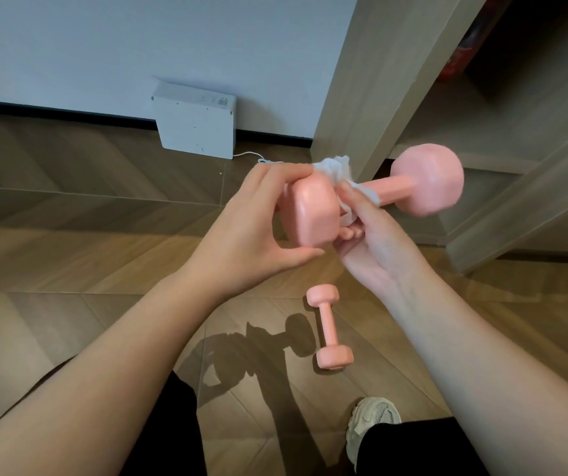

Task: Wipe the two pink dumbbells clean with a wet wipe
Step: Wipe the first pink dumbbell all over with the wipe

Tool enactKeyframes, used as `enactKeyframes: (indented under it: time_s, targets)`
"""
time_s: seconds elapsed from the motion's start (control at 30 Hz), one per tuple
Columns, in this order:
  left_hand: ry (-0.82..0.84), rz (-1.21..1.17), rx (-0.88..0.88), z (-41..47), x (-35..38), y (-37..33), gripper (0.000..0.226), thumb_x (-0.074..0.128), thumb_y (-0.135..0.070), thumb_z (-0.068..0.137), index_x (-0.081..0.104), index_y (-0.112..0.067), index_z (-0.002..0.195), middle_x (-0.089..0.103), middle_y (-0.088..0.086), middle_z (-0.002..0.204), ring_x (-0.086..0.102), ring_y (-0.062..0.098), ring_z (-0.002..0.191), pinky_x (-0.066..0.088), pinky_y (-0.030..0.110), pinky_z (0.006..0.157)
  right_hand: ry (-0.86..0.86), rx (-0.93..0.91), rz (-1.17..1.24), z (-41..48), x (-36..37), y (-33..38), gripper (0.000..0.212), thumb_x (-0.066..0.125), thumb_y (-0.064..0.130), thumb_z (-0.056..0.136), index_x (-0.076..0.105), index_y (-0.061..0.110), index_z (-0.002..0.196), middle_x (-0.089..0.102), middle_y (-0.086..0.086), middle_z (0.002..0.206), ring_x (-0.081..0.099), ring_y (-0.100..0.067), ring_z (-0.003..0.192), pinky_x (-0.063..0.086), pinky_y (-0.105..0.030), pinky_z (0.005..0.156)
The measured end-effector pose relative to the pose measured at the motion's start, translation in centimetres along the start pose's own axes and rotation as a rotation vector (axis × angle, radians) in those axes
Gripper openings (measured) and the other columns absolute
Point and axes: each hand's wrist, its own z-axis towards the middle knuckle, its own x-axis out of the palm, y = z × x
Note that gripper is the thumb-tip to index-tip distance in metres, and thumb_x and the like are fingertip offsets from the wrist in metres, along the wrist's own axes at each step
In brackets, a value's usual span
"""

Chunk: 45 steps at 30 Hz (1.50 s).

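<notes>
I hold one pink dumbbell [423, 182] in the air at chest height, its far head pointing right. My left hand [248, 235] grips the near head of this dumbbell between fingers and thumb. My right hand [375, 242] is curled round the handle beside that head, with a crumpled white wet wipe [337, 173] pinched against the dumbbell under its fingers. The second pink dumbbell [327, 328] lies on the wooden floor below my hands, untouched.
A white box-shaped device [195, 127] with a cable leans on the wall at the back. A wooden shelf unit [482, 97] stands to the right. My shoe [370, 424] and dark trouser legs are at the bottom.
</notes>
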Motion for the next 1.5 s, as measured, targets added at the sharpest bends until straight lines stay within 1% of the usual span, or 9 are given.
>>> enactKeyframes:
  time_s: [0.13, 0.3, 0.43, 0.57, 0.77, 0.9, 1.03, 1.2, 1.5]
  targets:
    - [-0.043, -0.027, 0.039, -0.2, 0.0, 0.4, 0.082, 0.091, -0.023, 0.063, 0.047, -0.012, 0.131, 0.051, 0.002, 0.128, 0.051, 0.012, 0.116, 0.046, 0.017, 0.093, 0.052, -0.031, -0.176, -0.4, 0.0, 0.3, 0.026, 0.073, 0.02, 0.073, 0.064, 0.012, 0.097, 0.06, 0.006, 0.06, 0.051, -0.003, 0.051, 0.042, -0.018, 0.05]
    - [-0.077, -0.368, -0.256, 0.1, 0.5, -0.1, 0.07, 0.087, -0.026, 0.068, 0.049, -0.025, 0.126, 0.057, -0.012, 0.121, 0.058, 0.003, 0.111, 0.053, 0.021, 0.085, 0.061, -0.114, -0.245, -0.3, 0.2, 0.9, 0.053, 0.08, 0.025, 0.065, 0.065, 0.017, 0.115, 0.074, -0.002, 0.103, 0.069, -0.008, 0.084, 0.054, -0.026, 0.065]
    - [-0.016, -0.854, -0.591, 0.6, 0.6, -0.4, 0.051, 0.072, -0.035, 0.078, 0.057, -0.016, 0.124, 0.069, 0.01, 0.113, 0.069, 0.023, 0.103, 0.059, 0.032, 0.076, 0.079, -0.143, -0.257, -0.2, 0.1, 0.8, 0.054, 0.08, 0.025, 0.066, 0.063, 0.012, 0.116, 0.073, -0.003, 0.102, 0.069, -0.01, 0.089, 0.054, -0.025, 0.068]
    - [0.175, -1.144, -0.931, 0.9, 0.1, -0.4, 0.068, 0.058, -0.057, 0.076, 0.06, -0.009, 0.123, 0.068, 0.022, 0.104, 0.071, 0.031, 0.083, 0.06, 0.034, 0.073, 0.073, -0.159, -0.369, -0.5, -0.1, 0.5, 0.052, 0.08, 0.027, 0.065, 0.064, 0.013, 0.113, 0.073, 0.002, 0.096, 0.067, -0.004, 0.08, 0.049, -0.016, 0.058]
    - [0.207, -1.192, -0.955, 1.1, -0.6, 0.2, 0.069, 0.053, -0.058, 0.084, 0.058, -0.005, 0.128, 0.066, 0.023, 0.11, 0.071, 0.032, 0.081, 0.062, 0.032, 0.07, 0.231, -0.087, -0.401, -0.8, -0.6, 1.5, 0.025, 0.069, 0.013, 0.079, 0.061, 0.012, 0.102, 0.062, 0.0, 0.093, 0.052, -0.01, 0.084, 0.041, -0.024, 0.064]
    - [0.25, -1.294, -0.996, 1.0, -1.2, 0.6, 0.078, 0.057, -0.059, 0.075, 0.057, -0.002, 0.128, 0.068, 0.025, 0.106, 0.072, 0.033, 0.082, 0.062, 0.031, 0.068, 0.289, -0.053, -0.466, -0.7, -0.9, 2.0, 0.033, 0.065, 0.009, 0.078, 0.06, 0.006, 0.11, 0.055, -0.01, 0.101, 0.048, -0.015, 0.085, 0.041, -0.026, 0.069]
    - [0.284, -1.282, -0.94, 0.8, -1.0, 0.7, 0.075, 0.057, -0.06, 0.076, 0.058, -0.005, 0.127, 0.069, 0.023, 0.106, 0.071, 0.033, 0.084, 0.061, 0.032, 0.072, 0.166, -0.165, -0.544, -0.3, -0.7, 1.4, 0.044, 0.08, 0.031, 0.07, 0.068, 0.019, 0.11, 0.071, -0.001, 0.105, 0.063, -0.013, 0.1, 0.05, -0.026, 0.078]
    - [0.184, -0.912, -0.666, 0.7, -0.6, 0.6, 0.051, 0.06, -0.045, 0.084, 0.058, -0.019, 0.128, 0.069, 0.017, 0.117, 0.069, 0.029, 0.103, 0.059, 0.037, 0.083, 0.062, -0.201, -0.442, -0.2, -0.7, 0.3, 0.051, 0.084, 0.035, 0.061, 0.069, 0.017, 0.107, 0.074, 0.0, 0.102, 0.067, -0.012, 0.099, 0.051, -0.027, 0.076]
    - [-0.003, -0.208, -0.056, 0.2, -0.9, 0.6, 0.078, 0.087, -0.021, 0.07, 0.045, -0.022, 0.136, 0.054, -0.01, 0.131, 0.055, 0.006, 0.121, 0.049, 0.021, 0.096, 0.092, -0.165, -0.196, -0.5, -0.3, 0.7, 0.027, 0.071, 0.004, 0.081, 0.066, 0.01, 0.106, 0.072, 0.001, 0.086, 0.068, -0.006, 0.077, 0.052, -0.021, 0.063]
